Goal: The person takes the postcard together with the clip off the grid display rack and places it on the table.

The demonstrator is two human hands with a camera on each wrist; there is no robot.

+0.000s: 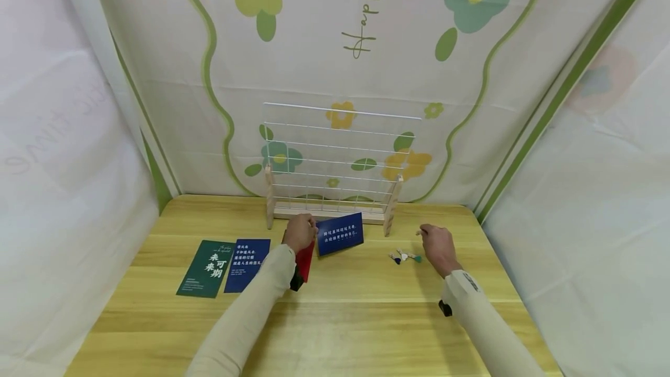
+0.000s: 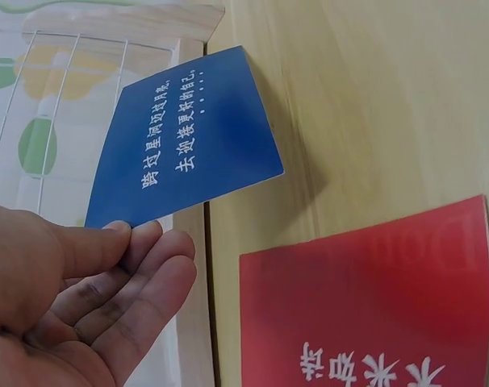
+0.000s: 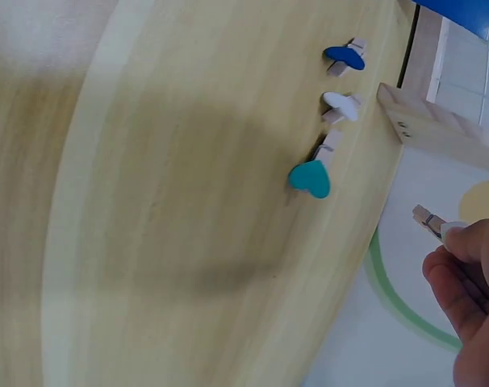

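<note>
Between thumb and fingers my left hand point(image 1: 300, 233) pinches one end of a blue card point(image 1: 340, 234) with white writing. The card is raised and tilted in front of the rack's lower part. My right hand point(image 1: 438, 249) pinches a small wooden clothespin point(image 3: 428, 219) with a pale decoration partly hidden by the thumb. On the table below it lie three more clothespins, topped with a blue heart point(image 3: 344, 56), a white heart point(image 3: 340, 106) and a teal heart point(image 3: 311, 178). A red card point(image 2: 365, 298) lies under my left forearm, partly covered in the head view.
A white wire grid rack point(image 1: 335, 176) on wooden feet stands at the table's back edge. A green card point(image 1: 205, 269) and another blue card point(image 1: 246, 265) lie at the left, the latter partly behind my left sleeve. Flower-printed cloth encloses the wooden table point(image 1: 366, 330).
</note>
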